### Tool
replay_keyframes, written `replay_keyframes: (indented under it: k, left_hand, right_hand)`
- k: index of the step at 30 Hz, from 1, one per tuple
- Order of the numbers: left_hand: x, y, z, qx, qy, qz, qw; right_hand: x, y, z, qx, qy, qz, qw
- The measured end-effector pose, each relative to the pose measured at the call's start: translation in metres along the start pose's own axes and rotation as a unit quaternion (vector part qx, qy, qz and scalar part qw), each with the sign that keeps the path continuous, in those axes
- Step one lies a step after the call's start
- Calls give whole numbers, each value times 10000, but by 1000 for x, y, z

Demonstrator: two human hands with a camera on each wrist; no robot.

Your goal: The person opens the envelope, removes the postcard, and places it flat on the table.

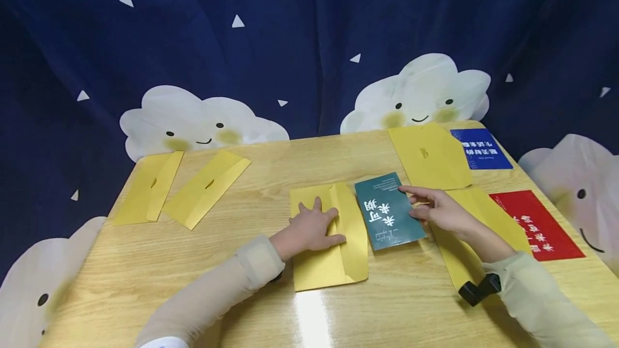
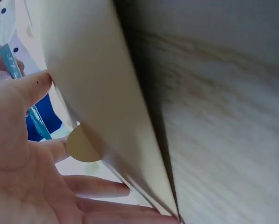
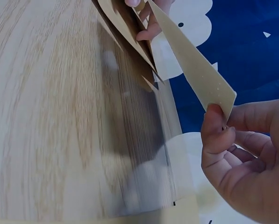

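A yellow envelope (image 1: 316,267) lies on the table in front of me, its flap folded out to the right. My left hand (image 1: 311,228) rests on it with fingers spread; in the left wrist view those fingers (image 2: 97,185) lie along the envelope's face (image 2: 97,84). Just right of the flap, my right hand (image 1: 442,209) pinches a dark green card (image 1: 389,214) with white writing by its right edge. The card is tilted, its left edge close by the flap. The right wrist view shows the card's pale back (image 3: 195,70) between thumb and fingers.
Two yellow envelopes (image 1: 145,192) (image 1: 205,189) lie at the left of the wooden table (image 1: 242,294). On the right are two more, one at the back (image 1: 430,157), one (image 1: 493,214) under my right forearm. Beside them lie a blue card (image 1: 483,149) and a red card (image 1: 551,224).
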State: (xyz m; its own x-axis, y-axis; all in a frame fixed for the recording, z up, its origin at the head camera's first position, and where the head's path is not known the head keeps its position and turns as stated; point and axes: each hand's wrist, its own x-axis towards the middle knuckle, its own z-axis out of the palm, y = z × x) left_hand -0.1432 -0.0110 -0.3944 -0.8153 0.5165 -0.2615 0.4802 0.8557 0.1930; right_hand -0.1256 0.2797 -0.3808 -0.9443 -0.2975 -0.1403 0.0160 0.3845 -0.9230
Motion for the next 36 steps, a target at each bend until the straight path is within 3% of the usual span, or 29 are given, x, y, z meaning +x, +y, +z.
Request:
replay_keyframes:
  k: [6, 15, 19, 26, 36]
  left_hand:
    - [-11, -2, 0, -89, 111, 136, 9998]
    - [-48, -20, -3, 298, 538, 924, 9938]
    - [-61, -30, 2, 360, 318, 1134, 9924]
    - [-72, -39, 6, 446, -556, 1239, 9897]
    - [-62, -40, 8, 404, -502, 1167, 9911]
  right_hand:
    - [-7, 3, -4, -132, 121, -15, 9998]
    - [-20, 9, -9, -77, 238, -232, 9994]
    - [-25, 9, -10, 5, 228, -144, 9996]
    - [-28, 14, -12, 108, 195, -99, 9997]
    - [-23, 21, -12, 70, 181, 116, 9997]
